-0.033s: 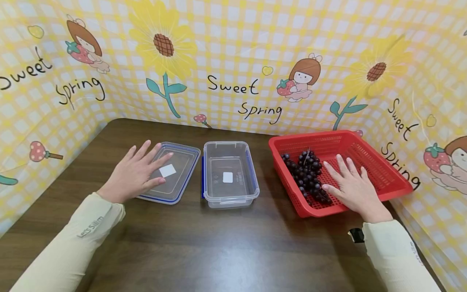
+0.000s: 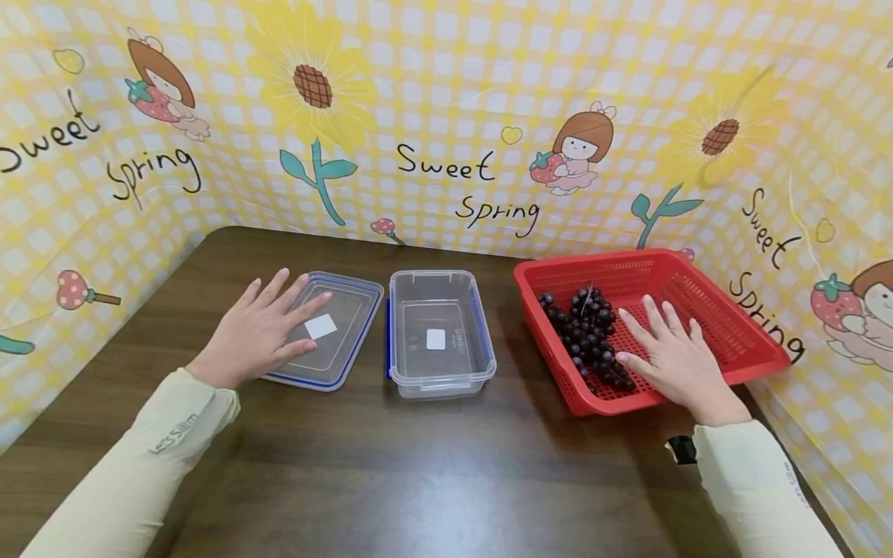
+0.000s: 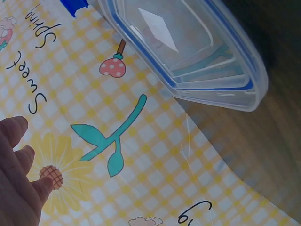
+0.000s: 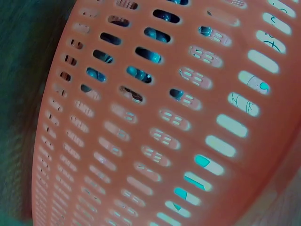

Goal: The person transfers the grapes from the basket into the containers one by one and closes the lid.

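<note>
My left hand (image 2: 254,333) is spread flat over the left part of a clear plastic lid (image 2: 342,345) with a blue seal; whether it touches the lid I cannot tell. The left wrist view shows some of its fingers (image 3: 19,162) and the lid (image 3: 188,56). My right hand (image 2: 673,360), fingers apart, is above the near right side of a red slotted basket (image 2: 558,372). Inside, left of that hand, lies a bunch of dark grapes (image 2: 589,333). Both hands hold nothing. In the right wrist view the basket wall (image 4: 188,127) fills most of the picture, dark grapes showing through its slots.
Between the lid and the basket stands an uncovered clear plastic box (image 2: 439,360), a blue latch hanging on its left side. All rest on a brown wooden table (image 2: 391,480). Yellow checked cloth (image 2: 446,101) rises behind and at both sides.
</note>
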Action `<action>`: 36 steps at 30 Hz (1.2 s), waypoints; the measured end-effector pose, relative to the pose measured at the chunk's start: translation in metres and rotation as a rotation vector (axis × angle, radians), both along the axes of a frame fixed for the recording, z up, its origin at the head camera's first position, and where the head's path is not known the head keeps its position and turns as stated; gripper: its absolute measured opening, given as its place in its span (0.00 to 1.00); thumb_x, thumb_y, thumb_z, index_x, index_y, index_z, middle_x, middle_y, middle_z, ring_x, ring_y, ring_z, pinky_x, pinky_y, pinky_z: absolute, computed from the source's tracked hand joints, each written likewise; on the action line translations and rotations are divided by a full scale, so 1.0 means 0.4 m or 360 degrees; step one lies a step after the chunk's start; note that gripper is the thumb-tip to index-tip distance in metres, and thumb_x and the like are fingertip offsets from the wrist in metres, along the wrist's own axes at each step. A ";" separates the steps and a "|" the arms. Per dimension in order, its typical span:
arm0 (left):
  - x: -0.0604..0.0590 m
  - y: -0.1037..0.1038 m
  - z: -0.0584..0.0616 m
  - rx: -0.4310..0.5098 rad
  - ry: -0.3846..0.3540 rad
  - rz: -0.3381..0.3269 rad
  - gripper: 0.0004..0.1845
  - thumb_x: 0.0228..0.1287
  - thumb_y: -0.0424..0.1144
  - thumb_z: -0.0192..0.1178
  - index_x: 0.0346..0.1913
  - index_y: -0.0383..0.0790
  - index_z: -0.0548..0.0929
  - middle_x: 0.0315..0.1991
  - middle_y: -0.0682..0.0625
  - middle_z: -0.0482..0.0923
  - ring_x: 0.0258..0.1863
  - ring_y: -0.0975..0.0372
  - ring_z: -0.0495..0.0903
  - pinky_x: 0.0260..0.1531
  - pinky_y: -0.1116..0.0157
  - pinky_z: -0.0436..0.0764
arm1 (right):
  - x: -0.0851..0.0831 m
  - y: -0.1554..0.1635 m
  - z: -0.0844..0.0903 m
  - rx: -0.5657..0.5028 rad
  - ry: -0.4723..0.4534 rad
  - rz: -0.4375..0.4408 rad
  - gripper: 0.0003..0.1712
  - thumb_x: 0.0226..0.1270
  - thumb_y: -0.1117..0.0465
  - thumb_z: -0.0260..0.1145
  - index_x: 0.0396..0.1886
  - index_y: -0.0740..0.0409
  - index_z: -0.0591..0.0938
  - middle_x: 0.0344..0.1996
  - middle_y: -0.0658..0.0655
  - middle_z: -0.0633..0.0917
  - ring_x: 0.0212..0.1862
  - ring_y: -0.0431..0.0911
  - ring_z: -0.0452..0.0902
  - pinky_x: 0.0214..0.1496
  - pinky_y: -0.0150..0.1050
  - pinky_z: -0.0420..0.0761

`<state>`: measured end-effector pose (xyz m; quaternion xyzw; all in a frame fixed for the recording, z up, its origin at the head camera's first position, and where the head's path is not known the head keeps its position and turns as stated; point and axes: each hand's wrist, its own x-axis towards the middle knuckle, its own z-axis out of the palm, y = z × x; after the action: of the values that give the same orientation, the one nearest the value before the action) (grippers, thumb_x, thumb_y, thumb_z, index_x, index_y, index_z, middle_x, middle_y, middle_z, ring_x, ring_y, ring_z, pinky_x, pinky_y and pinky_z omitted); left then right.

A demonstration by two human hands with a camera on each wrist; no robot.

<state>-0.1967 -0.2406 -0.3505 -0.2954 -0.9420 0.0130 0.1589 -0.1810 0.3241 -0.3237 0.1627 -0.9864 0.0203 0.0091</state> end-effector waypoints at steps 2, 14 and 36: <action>0.000 -0.001 -0.004 0.0003 -0.0014 -0.0006 0.38 0.68 0.66 0.42 0.70 0.43 0.67 0.70 0.33 0.58 0.70 0.38 0.51 0.64 0.39 0.53 | 0.003 -0.001 -0.003 -0.0011 -0.0010 0.0000 0.45 0.70 0.36 0.50 0.76 0.56 0.52 0.73 0.71 0.45 0.72 0.70 0.37 0.66 0.70 0.37; -0.022 0.034 -0.013 0.0027 0.0016 -0.0164 0.38 0.70 0.66 0.39 0.68 0.40 0.70 0.68 0.33 0.62 0.69 0.38 0.54 0.62 0.39 0.58 | 0.016 0.001 0.014 -0.0046 -0.0056 -0.0022 0.43 0.72 0.39 0.50 0.76 0.56 0.51 0.73 0.72 0.46 0.72 0.69 0.38 0.65 0.70 0.39; -0.129 0.193 -0.016 -0.0120 -0.0412 -0.0284 0.36 0.69 0.60 0.49 0.71 0.41 0.65 0.70 0.37 0.60 0.70 0.40 0.53 0.65 0.42 0.56 | -0.043 -0.022 0.076 -0.0465 -0.0505 0.0037 0.40 0.75 0.43 0.49 0.77 0.56 0.50 0.75 0.68 0.44 0.73 0.66 0.36 0.64 0.70 0.49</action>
<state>-0.2485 -0.1636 -0.3571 -0.3829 -0.9234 -0.0038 0.0256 -0.1981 0.3154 -0.2933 0.1659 -0.9601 0.1886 -0.1232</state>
